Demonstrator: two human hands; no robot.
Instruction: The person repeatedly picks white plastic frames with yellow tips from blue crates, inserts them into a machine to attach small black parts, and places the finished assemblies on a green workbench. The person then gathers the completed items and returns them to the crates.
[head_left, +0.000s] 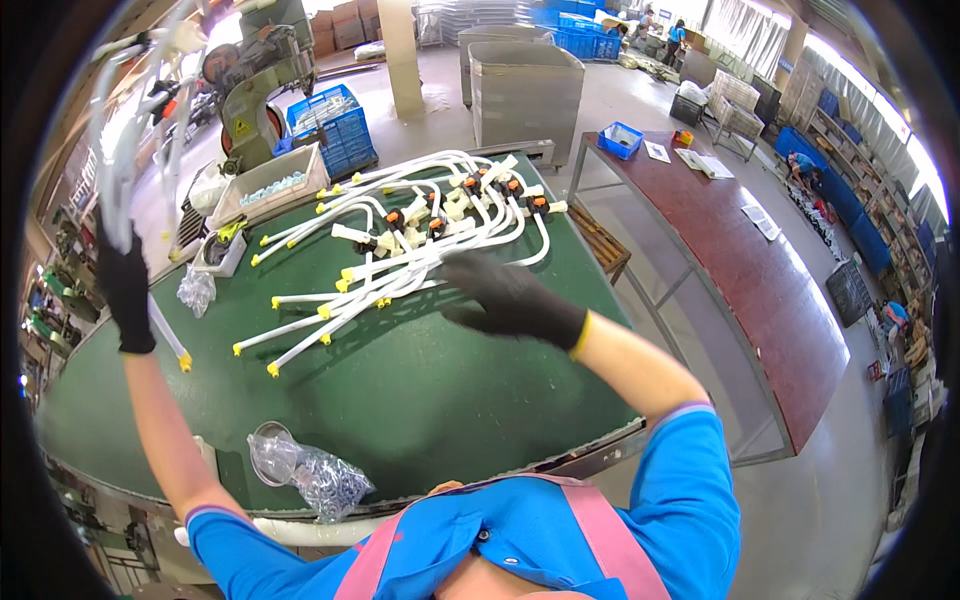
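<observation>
Shirt (510,530): blue, crossed by pink straps (615,535).
Bench (500,430): green, curved, bears white tubes (420,262) with yellow tips, heaped toward the far side.
Left hand (125,285): black-gloved, closed around more white tubes, raised over the bench's left side.
Right hand (512,305): black-gloved, fingers loosely extended at the heap's near edge; touching or just above, impossible to tell.
Table (740,270): red-brown, stands right of the bench, carries papers (710,163) and a blue tray (616,150).
Floor (810,490): grey, runs back past a pillar (402,60).
Dish (255,458): partly covered by a clear bag (335,485) of small metal parts.
White bin (290,198): holds pale blue pieces.
White tray (226,264): holds something yellow-green.
Crate (347,148): blue, filled with pale pieces.
Grey bin (525,110): tall, contents hidden.
</observation>
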